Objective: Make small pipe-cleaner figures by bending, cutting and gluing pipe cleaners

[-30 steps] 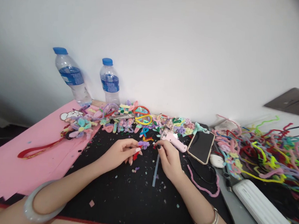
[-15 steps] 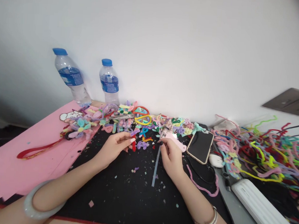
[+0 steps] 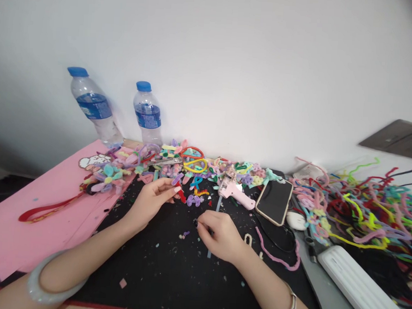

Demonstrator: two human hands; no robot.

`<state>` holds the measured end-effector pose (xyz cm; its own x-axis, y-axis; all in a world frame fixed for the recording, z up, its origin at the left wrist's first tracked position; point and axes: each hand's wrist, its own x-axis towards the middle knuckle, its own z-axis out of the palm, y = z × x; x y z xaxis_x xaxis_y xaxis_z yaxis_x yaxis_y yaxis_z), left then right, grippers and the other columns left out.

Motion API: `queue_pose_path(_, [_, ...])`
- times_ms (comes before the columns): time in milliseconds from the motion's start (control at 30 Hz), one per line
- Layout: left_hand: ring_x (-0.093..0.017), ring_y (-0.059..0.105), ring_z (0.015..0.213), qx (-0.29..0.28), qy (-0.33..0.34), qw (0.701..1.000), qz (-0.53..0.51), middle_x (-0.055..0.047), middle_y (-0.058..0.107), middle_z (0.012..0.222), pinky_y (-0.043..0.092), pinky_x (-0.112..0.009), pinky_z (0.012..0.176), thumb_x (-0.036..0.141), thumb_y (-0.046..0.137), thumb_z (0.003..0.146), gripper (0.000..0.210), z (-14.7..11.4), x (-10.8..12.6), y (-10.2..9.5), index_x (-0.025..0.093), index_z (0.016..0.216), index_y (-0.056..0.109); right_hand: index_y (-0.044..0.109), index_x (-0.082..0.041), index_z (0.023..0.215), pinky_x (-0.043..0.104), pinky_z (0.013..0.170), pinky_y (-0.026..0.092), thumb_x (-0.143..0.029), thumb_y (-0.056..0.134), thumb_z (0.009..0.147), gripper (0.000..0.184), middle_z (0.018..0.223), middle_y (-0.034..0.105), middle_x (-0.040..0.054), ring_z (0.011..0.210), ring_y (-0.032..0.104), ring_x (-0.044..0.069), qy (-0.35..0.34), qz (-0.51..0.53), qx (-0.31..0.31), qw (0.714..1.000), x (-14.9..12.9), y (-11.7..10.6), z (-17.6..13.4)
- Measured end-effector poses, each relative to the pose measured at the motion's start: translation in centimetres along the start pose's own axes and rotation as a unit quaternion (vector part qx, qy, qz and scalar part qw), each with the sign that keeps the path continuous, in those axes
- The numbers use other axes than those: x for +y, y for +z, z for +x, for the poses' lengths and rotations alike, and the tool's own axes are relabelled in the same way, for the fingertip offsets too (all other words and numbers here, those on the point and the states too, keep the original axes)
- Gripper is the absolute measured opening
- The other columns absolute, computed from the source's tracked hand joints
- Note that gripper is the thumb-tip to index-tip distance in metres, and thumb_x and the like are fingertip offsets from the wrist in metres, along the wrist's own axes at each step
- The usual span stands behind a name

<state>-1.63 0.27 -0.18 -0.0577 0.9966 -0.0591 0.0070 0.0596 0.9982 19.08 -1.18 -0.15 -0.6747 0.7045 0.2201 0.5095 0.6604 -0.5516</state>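
Note:
My left hand point(image 3: 151, 202) pinches a small red fuzzy pipe-cleaner piece point(image 3: 181, 194) between thumb and fingertips, above the black mat point(image 3: 169, 269). My right hand point(image 3: 221, 235) is closed over the mat, thumb and fingertips together; whatever they hold, if anything, I cannot make out. Beyond it lies a pink glue gun point(image 3: 236, 193). Its pale glue stick point(image 3: 219, 203) trails toward me, partly hidden by my right hand. A purple pipe-cleaner bow point(image 3: 194, 200) lies between my hands, below a blue loop point(image 3: 196, 183).
Scissors point(image 3: 195, 165) with red and yellow handles lie on the heap of pipe-cleaner shapes. Two water bottles point(image 3: 148, 117) stand at the wall. To the right are a phone point(image 3: 274, 201), a white mouse point(image 3: 296, 220), a white power strip point(image 3: 355, 287) and tangled pipe cleaners point(image 3: 367, 213).
My right hand has moved down and left, away from the glue gun, which now shows more fully. My left hand has shifted slightly left with the red piece.

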Motion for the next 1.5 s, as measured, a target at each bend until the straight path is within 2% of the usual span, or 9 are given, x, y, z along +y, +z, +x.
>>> queue_pose_path(200, [-0.013, 0.057, 0.068, 0.048, 0.018, 0.998, -0.036, -0.001, 0.062, 0.074, 0.047, -0.023, 0.062, 0.033, 0.068, 0.071, 0.023, 0.2, -0.1, -0.2, 0.015, 0.084, 0.061, 0.039, -0.019, 0.063, 0.02, 0.055, 0.03, -0.013, 0.04, 0.082, 0.02, 0.06, 0.042, -0.0031, 0.056, 0.041, 0.009, -0.005, 0.005, 0.03, 1.0, 0.0, -0.1, -0.1])
queue_pose_path(400, [-0.012, 0.055, 0.066, 0.19, 0.115, 0.971, -0.088, 0.001, 0.058, 0.074, 0.045, -0.022, 0.059, 0.034, 0.068, 0.07, 0.023, 1.6, -0.1, -1.7, 0.018, 0.085, 0.061, 0.021, -0.019, 0.057, 0.023, 0.048, 0.022, -0.014, 0.041, 0.082, 0.032, 0.053, 0.025, -0.0058, 0.047, 0.028, 0.007, 0.029, 0.005, 0.151, 0.988, 0.3, 0.0, -0.3])
queue_pose_path(567, [-0.012, 0.055, 0.065, 0.262, 0.165, 0.943, -0.118, 0.001, 0.057, 0.077, 0.044, -0.023, 0.056, 0.031, 0.068, 0.071, 0.02, 3.0, 0.3, -3.7, 0.021, 0.085, 0.059, 0.026, -0.019, 0.058, 0.023, 0.049, 0.023, -0.016, 0.041, 0.084, 0.03, 0.055, 0.029, -0.0051, 0.049, 0.032, 0.008, 0.062, 0.002, 0.22, 0.974, 0.5, -0.3, -0.2])
queue_pose_path(733, [-0.013, 0.057, 0.07, 0.278, 0.177, 0.934, -0.135, 0.002, 0.057, 0.08, 0.048, -0.025, 0.059, 0.032, 0.065, 0.073, 0.014, 3.7, 0.2, -4.8, 0.024, 0.081, 0.056, 0.027, -0.02, 0.058, 0.023, 0.049, 0.024, -0.016, 0.039, 0.085, 0.03, 0.054, 0.028, -0.0053, 0.049, 0.032, 0.008, 0.096, 0.006, 0.222, 0.97, 0.9, -0.2, -0.1])
queue_pose_path(867, [-0.014, 0.057, 0.067, 0.275, 0.18, 0.938, -0.114, 0.001, 0.057, 0.075, 0.049, -0.026, 0.057, 0.033, 0.066, 0.072, 0.017, 3.4, 0.1, -4.3, 0.022, 0.079, 0.055, 0.038, -0.019, 0.063, 0.022, 0.051, 0.029, -0.016, 0.04, 0.085, 0.023, 0.057, 0.037, -0.0041, 0.052, 0.038, 0.01, 0.097, 0.006, 0.204, 0.974, 1.1, 0.0, 0.0])
queue_pose_path(967, [-0.014, 0.056, 0.066, 0.253, 0.169, 0.948, -0.097, 0.001, 0.057, 0.075, 0.048, -0.026, 0.058, 0.034, 0.066, 0.072, 0.021, 2.7, 0.5, -3.5, 0.019, 0.085, 0.056, 0.051, -0.018, 0.084, 0.024, 0.058, 0.036, -0.016, 0.041, 0.085, 0.011, 0.068, 0.051, 0.0, 0.061, 0.047, 0.013, 0.102, -0.005, 0.19, 0.976, 1.1, -0.3, 0.6])
queue_pose_path(1033, [-0.014, 0.057, 0.07, 0.237, 0.175, 0.952, -0.083, 0.001, 0.059, 0.079, 0.048, -0.025, 0.063, 0.034, 0.065, 0.074, 0.021, 2.1, 0.9, -3.0, 0.019, 0.087, 0.057, 0.052, -0.018, 0.099, 0.027, 0.065, 0.041, -0.015, 0.041, 0.084, 0.019, 0.079, 0.057, 0.0038, 0.07, 0.052, 0.016, 0.097, -0.019, 0.18, 0.979, 1.2, -0.8, 1.5])
queue_pose_path(1267, [-0.014, 0.059, 0.067, 0.175, 0.111, 0.975, -0.08, 0.001, 0.06, 0.074, 0.051, -0.025, 0.064, 0.036, 0.068, 0.069, 0.025, 0.9, 1.1, -1.7, 0.018, 0.084, 0.06, 0.049, -0.016, 0.116, 0.034, 0.084, 0.041, -0.002, 0.036, 0.077, 0.043, 0.106, 0.06, 0.0105, 0.1, 0.051, 0.022, 0.042, -0.13, 0.124, 0.983, 2.4, -3.1, 8.4])
queue_pose_path(1500, [-0.014, 0.063, 0.067, 0.042, 0.015, 0.993, -0.107, 0.0, 0.064, 0.07, 0.051, -0.024, 0.063, 0.034, 0.068, 0.071, 0.023, -0.1, 0.9, -0.4, 0.016, 0.08, 0.058, 0.049, -0.017, 0.113, 0.036, 0.08, 0.041, -0.008, 0.044, 0.077, 0.038, 0.113, 0.056, 0.0107, 0.102, 0.049, 0.025, 0.043, -0.249, 0.037, 0.967, 4.2, -1.5, 14.3])
